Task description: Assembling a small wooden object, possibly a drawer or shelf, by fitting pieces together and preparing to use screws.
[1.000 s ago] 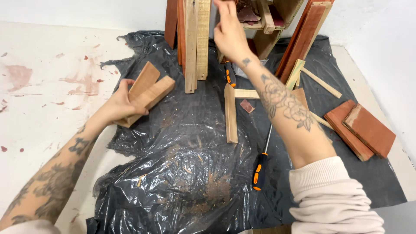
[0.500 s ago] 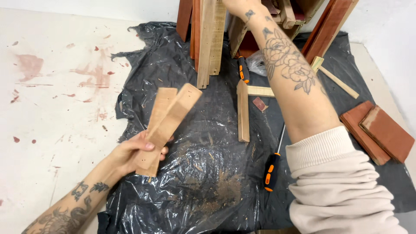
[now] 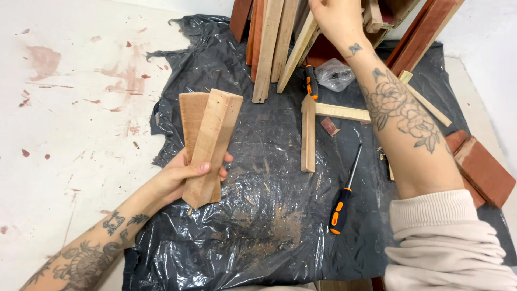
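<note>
Wood blocks (image 3: 207,143), two stacked, sit clamped in the left hand (image 3: 180,180) above the black plastic sheet's (image 3: 258,237) left edge (sheet catches sawdust). Right hand (image 3: 336,19) reaches among leaning planks (image 3: 269,48) at the far edge; its grip is cut off, so I cannot tell.

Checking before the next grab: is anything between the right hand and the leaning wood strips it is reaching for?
Nothing visible. The right hand is already at the top of the leaning wood strips, with no object between them. The left hand holds two wooden blocks well clear.
</note>
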